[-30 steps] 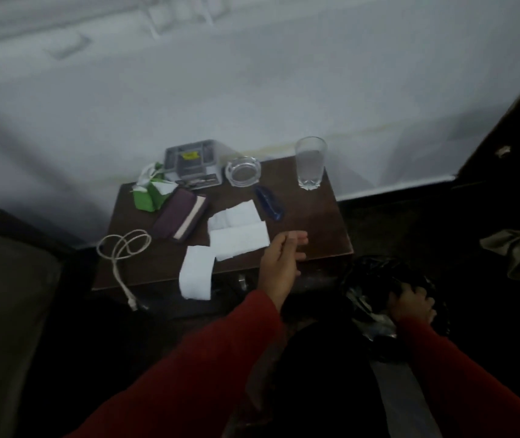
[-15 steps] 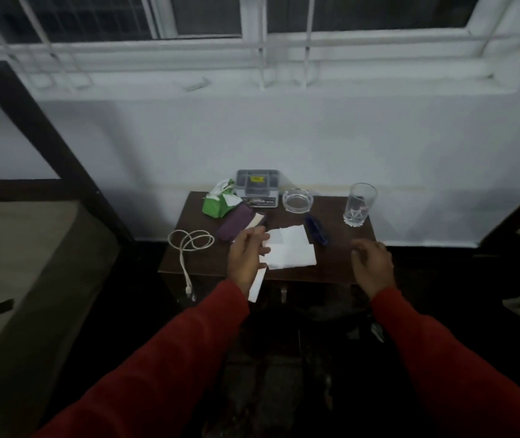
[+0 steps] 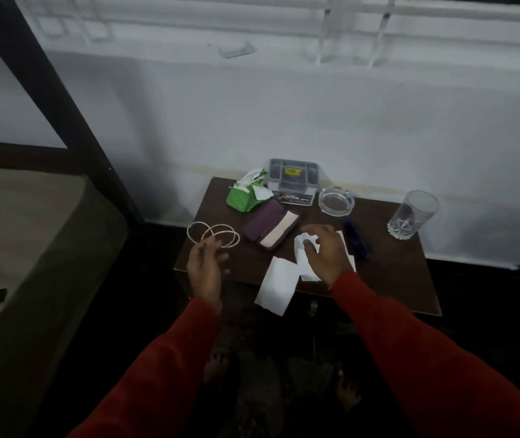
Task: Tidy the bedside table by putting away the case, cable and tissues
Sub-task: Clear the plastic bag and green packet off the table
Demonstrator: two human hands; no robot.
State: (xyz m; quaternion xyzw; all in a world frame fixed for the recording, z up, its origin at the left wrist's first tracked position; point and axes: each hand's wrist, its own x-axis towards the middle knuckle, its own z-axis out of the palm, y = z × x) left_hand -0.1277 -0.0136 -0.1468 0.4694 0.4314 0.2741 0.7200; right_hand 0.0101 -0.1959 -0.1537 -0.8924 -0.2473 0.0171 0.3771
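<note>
On the dark wooden bench (image 3: 388, 273) below the window, the objects run from large to small: a grey organiser box (image 3: 293, 180) at the back, the purple case (image 3: 271, 227) lying open near the middle, a green tissue pack (image 3: 244, 199), a drinking glass (image 3: 413, 214), a glass ashtray (image 3: 336, 201), a blue pen-like object (image 3: 358, 240) and the white coiled cable (image 3: 217, 233) at the left edge. Loose tissues (image 3: 277, 284) lie along the front edge — one sheet overhangs it. Risk, as judged: the overhanging sheet may slide to the floor if the neighbouring tissue is dragged, and a wide sweep could reach the glass. The right hand (image 3: 326, 252) is palm-down with fingers half-curled, gathering a crumpled tissue beneath it; a firm grip cannot be confirmed. The left hand (image 3: 205, 268) is loosely open, fingers spread — its fingertips are at the cable loops, though contact cannot be told.
</note>
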